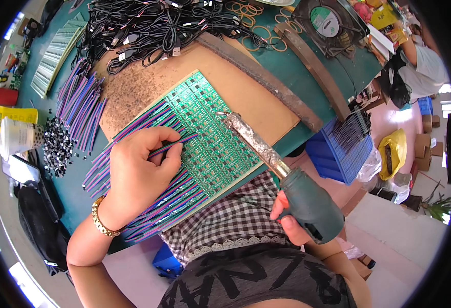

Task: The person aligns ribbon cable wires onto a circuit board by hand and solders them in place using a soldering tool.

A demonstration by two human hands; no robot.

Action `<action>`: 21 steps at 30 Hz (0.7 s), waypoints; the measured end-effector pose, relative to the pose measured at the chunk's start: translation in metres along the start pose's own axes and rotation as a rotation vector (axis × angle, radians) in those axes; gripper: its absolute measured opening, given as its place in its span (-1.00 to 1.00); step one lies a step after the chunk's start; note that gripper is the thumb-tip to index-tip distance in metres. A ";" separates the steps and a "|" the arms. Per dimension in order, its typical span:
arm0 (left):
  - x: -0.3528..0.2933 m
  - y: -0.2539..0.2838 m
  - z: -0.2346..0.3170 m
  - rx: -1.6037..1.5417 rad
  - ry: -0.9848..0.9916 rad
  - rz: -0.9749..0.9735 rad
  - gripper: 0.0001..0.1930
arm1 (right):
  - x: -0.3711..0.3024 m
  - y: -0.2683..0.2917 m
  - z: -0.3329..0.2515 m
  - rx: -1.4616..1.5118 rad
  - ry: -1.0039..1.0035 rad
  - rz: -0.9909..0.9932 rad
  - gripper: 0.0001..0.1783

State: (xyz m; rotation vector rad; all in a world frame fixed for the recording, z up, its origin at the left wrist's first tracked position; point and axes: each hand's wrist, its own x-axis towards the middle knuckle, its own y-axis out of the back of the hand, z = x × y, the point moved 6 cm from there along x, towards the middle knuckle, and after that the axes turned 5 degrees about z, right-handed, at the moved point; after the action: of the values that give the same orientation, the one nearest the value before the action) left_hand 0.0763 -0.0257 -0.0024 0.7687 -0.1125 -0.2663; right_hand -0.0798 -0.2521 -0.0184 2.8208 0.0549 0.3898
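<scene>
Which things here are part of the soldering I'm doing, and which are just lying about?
In use:
left hand pinching a striped ribbon wire
right hand holding the soldering iron
green circuit panel

Lying about:
black cable pile
rubber bands
fan
drink cup

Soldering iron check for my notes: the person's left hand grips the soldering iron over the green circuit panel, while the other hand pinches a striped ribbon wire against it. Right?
Not quite. The head view shows the right hand gripping the soldering iron; the left hand pinches the striped ribbon wire against the green circuit panel.
</scene>
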 end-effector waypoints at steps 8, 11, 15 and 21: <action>-0.010 0.011 0.009 -0.020 -0.188 0.115 -0.90 | -0.014 0.002 0.013 0.265 -0.219 -0.103 -0.48; -0.013 0.012 0.007 0.025 -0.196 0.161 -0.90 | -0.011 -0.002 0.006 0.279 -0.320 -0.147 -0.50; -0.013 0.010 0.008 0.015 -0.241 0.213 -0.90 | -0.001 -0.003 -0.011 -0.032 -0.340 -0.253 -0.56; -0.015 0.007 0.011 0.016 -0.260 0.213 -0.90 | -0.003 -0.011 -0.015 -0.222 -0.244 -0.280 -0.54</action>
State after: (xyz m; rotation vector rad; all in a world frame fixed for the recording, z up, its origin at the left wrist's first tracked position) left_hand 0.0617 -0.0236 0.0103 0.7289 -0.4405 -0.1616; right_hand -0.0863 -0.2377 -0.0088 2.5703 0.3290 -0.0123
